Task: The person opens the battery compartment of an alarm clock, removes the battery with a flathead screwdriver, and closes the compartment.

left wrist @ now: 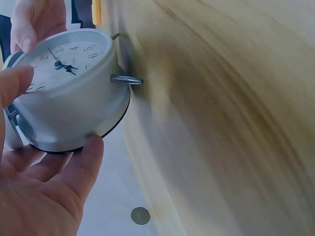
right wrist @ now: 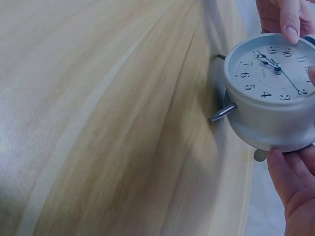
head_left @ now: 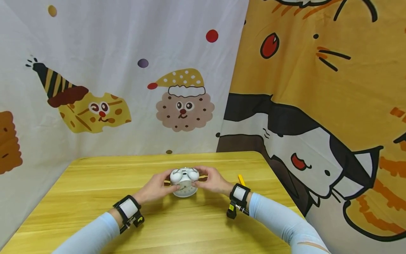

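A white twin-bell alarm clock [head_left: 184,192] is between both hands near the far middle of the table. My left hand [head_left: 155,188] grips its left side, thumb at the front rim and fingers behind the case. On the other side, my right hand [head_left: 214,181] holds it the same way. In the left wrist view, the clock [left wrist: 74,110] shows its numbered dial and two short metal feet. The right wrist view also shows the feet of the clock [right wrist: 270,118] pointing at the tabletop; whether they touch it I cannot tell.
The wood-grain table [head_left: 177,229] has rounded far corners. A slim yellow object [head_left: 241,180] lies right of the clock, partly hidden behind the right wrist. Cartoon-printed cloth [head_left: 111,42] hangs behind the table and along its right side.
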Demonstrator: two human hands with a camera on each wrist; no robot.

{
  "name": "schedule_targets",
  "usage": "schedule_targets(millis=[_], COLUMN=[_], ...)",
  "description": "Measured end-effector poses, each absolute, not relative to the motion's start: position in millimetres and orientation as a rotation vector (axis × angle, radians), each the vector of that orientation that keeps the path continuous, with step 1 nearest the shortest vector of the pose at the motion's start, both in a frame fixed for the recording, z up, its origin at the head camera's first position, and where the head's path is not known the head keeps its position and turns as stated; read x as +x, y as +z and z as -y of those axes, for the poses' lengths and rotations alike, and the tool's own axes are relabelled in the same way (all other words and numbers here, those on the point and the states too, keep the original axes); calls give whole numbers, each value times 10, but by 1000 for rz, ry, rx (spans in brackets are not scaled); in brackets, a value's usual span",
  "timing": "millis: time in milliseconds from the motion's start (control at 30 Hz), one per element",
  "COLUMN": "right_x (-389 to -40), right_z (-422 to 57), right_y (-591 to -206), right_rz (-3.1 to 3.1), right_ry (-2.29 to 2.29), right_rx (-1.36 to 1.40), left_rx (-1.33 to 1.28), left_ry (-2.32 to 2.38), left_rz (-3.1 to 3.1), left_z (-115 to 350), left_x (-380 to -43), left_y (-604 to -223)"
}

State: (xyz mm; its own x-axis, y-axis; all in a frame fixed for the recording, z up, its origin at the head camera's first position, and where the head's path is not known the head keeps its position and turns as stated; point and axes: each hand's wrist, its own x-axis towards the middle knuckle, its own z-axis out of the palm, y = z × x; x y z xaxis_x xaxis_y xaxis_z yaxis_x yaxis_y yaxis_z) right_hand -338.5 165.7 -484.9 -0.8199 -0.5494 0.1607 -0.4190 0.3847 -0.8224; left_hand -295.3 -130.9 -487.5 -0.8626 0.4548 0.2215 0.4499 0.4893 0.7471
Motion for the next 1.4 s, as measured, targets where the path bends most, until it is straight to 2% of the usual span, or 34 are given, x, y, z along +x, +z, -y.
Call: schedule_targets(millis=[533, 1400], right_x=[-3335, -3341], right_z=[-1619, -1538], right_y=[-4879, -4903], right_rz=[-2496, -2294], right_ry=[-1528, -1676], right_rx=[-673, -364], left_rx=[496, 444], left_ry=[1543, 1419], left_rz=[-2621, -2689], left_z=[1292, 1257], left_x=[-2911, -2965], left_y=[-4863, -4883])
